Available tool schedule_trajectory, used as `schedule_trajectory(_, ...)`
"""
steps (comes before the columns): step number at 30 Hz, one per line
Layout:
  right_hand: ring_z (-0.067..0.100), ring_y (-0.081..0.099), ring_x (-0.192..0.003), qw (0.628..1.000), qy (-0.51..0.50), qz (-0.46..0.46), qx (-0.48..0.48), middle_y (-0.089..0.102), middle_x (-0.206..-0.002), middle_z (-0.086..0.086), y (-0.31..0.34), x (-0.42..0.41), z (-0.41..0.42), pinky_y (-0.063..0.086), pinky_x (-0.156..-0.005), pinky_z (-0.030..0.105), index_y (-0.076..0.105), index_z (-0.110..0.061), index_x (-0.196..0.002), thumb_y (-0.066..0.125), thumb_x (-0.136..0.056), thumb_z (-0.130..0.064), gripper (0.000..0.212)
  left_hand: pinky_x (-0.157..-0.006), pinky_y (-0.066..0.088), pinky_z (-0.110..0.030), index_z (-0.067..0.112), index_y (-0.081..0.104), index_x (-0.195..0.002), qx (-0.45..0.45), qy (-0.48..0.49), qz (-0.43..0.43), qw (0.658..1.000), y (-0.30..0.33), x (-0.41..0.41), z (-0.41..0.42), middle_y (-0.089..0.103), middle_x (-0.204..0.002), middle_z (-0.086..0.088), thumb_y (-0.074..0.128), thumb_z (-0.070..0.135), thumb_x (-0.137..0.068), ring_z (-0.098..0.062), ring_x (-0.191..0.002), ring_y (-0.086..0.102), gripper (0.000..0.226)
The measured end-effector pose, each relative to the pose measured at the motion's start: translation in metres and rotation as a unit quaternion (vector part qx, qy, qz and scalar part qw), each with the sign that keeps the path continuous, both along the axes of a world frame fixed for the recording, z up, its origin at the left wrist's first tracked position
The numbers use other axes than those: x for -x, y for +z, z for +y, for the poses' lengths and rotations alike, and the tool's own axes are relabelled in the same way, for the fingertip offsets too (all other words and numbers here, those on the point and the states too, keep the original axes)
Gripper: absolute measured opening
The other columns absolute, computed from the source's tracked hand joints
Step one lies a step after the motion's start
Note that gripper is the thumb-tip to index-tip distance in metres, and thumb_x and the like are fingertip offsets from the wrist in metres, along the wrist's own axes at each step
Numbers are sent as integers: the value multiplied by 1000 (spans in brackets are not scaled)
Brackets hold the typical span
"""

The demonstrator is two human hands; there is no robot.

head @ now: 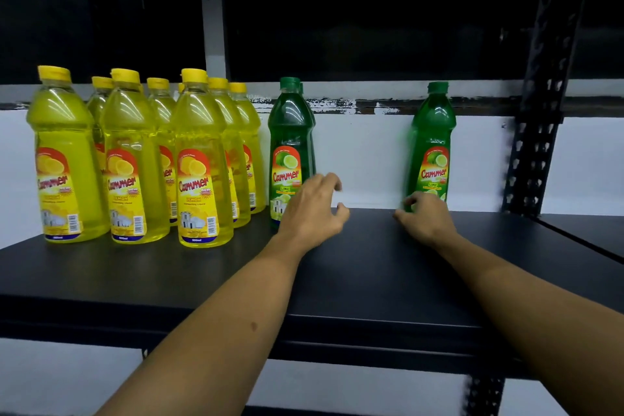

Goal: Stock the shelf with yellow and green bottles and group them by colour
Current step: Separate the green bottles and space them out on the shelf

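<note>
Several yellow bottles [199, 159] with yellow caps stand grouped at the left of the black shelf [371, 273]. Just right of them is a green bottle [288, 132], with a second green one partly hidden behind it. My left hand [312, 209] hovers in front of that bottle's lower right side, fingers apart and holding nothing. Further right, apart from the others, another green bottle [434, 142] stands upright and slightly blurred. My right hand [427, 218] is curled around its base, hiding the bottom.
A black perforated upright [540, 132] rises at the shelf's right end, with another shelf board beyond it. A white wall [364, 159] closes the back. Bare shelf surface lies between the two green bottles and along the front edge.
</note>
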State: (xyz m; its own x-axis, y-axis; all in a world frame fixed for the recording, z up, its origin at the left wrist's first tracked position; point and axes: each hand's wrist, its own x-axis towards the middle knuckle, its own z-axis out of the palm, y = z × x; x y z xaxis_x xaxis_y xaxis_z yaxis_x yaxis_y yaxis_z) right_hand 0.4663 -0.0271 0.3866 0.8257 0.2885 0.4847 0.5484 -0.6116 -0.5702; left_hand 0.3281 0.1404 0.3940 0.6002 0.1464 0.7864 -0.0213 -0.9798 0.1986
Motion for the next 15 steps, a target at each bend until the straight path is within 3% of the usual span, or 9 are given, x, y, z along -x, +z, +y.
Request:
schedule_trajectory(3,38,51,-113,994,-70,38,-78,47,-127,22,1,-8,-10,47,-94,40,52,-4,-124,67,-85,-25,46,-87,50,-40,19,44,-128,80,-22,190,978,-9,-9,-1,56,-113,-4,62,38,-83,-23,-101,57,53)
schedule_trajectory(5,38,48,-116,986,-85,74,-123,40,-130,21,1,-13,-14,44,-97,41,43,-4,-129,69,-85,-24,55,-94,48,-38,22,37,-138,123,-19,256,959,-14,-13,2,54,-126,-5,65,48,-78,-23,-108,56,71)
schedule_trajectory(8,38,49,-116,979,-87,95,-160,40,-131,21,2,-22,-13,44,-94,42,37,-5,-131,74,-81,-25,65,-96,44,-32,24,41,-141,137,-18,276,951,-16,-18,5,51,-136,-4,66,56,-78,-21,-118,53,75)
schedule_trajectory(15,33,56,-112,976,-29,110,-184,54,-125,15,5,-45,-12,48,-91,39,27,-10,-140,84,-72,-25,90,-86,48,-29,22,64,-111,103,-14,275,956,-18,-24,10,63,-111,0,65,57,-80,-15,-99,59,47)
